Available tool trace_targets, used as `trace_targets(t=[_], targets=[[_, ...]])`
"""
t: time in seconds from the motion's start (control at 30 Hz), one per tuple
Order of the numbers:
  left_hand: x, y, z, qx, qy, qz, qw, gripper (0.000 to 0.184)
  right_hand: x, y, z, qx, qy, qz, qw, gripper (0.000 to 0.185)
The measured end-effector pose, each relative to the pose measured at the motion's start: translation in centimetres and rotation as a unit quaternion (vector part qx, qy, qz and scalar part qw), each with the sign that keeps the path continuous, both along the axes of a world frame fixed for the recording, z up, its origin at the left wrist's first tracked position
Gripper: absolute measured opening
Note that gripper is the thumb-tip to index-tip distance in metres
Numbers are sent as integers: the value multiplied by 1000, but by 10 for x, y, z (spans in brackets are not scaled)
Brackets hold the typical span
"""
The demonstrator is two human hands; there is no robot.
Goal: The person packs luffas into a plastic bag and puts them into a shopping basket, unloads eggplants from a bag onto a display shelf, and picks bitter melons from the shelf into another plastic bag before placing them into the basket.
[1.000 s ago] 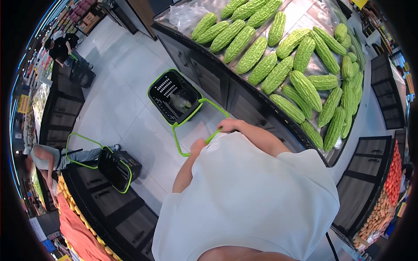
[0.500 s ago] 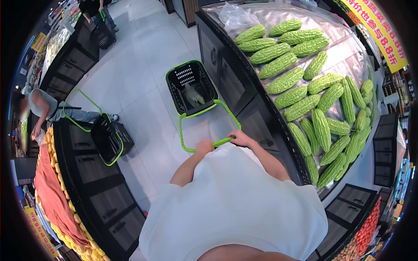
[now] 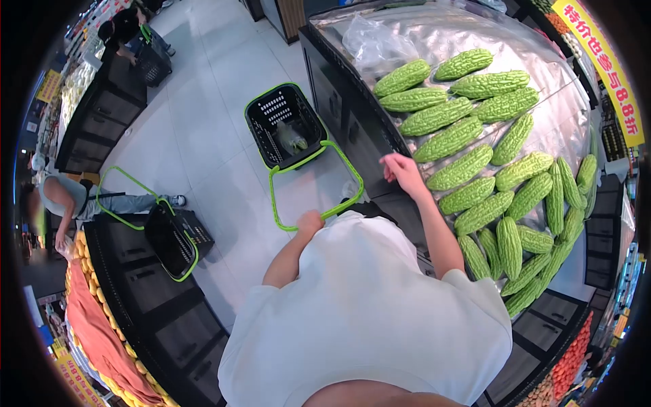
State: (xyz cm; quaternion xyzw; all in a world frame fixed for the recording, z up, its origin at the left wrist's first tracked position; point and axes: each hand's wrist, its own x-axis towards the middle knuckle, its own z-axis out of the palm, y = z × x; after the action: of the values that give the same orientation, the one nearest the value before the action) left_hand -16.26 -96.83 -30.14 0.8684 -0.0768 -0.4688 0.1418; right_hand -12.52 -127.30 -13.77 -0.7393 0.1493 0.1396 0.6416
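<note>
My left hand [image 3: 310, 222] is closed around the green handle [image 3: 273, 197] of a black shopping basket [image 3: 255, 136] on the floor ahead of me. A clear plastic bag [image 3: 291, 138] with something green inside lies in the basket. My right hand [image 3: 403, 172] is off the handle, raised beside the near edge of the display counter, holding nothing, its fingers loosely bent and partly apart. Close to it, several bumpy green bitter melons [image 3: 449, 139] rest on the foil-lined counter [image 3: 549, 81], apart from the hand.
A crumpled clear plastic bag [image 3: 376, 41] lies at the counter's far left corner. To my left stand another black basket [image 3: 178, 237] with a green handle and a person [image 3: 64, 197] at a stand of yellow produce [image 3: 102, 302]. Farther off, another person [image 3: 125, 30] bends beside a basket [image 3: 152, 64].
My right hand has let go of the basket handle and moved up and right toward the bitter melons. The left hand keeps its hold. My view has shifted slightly.
</note>
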Motion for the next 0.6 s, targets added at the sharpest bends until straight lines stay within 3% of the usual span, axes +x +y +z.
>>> trace_targets(t=[0.07,0.13,0.17,0.23,0.3,0.37,0.4,0.47,0.5,0.57,0.6], targets=[[35,7,6,-1,-83,8,996,33,71,-8,34,-14,-61,-9,998,28],[68,6,-5,28,-116,1,993,33,148,-23,53,-198,-246,-25,949,27],[74,6,-12,60,-135,-4,989,33,183,-32,62,-372,-312,-34,873,28],[89,7,-21,64,-149,-1,987,33,240,-43,79,-633,-410,-65,653,29],[107,7,-26,64,-171,6,983,32,289,-63,68,-720,-444,-87,527,30],[120,9,-30,55,-160,2,986,32,321,-91,46,-597,-196,38,777,31],[132,8,-32,45,-154,0,987,31,331,-98,46,-600,-197,37,775,31],[149,12,-37,44,-137,0,990,31,336,-88,79,-322,-320,-213,865,28],[152,15,-40,48,-116,-3,992,31,332,-81,93,-324,-317,-214,866,28],[155,21,-43,38,-109,-10,993,32,317,-66,120,-89,-348,-257,897,25],[160,22,-45,27,-107,-12,994,32,311,-58,125,-93,-349,-262,895,25]])
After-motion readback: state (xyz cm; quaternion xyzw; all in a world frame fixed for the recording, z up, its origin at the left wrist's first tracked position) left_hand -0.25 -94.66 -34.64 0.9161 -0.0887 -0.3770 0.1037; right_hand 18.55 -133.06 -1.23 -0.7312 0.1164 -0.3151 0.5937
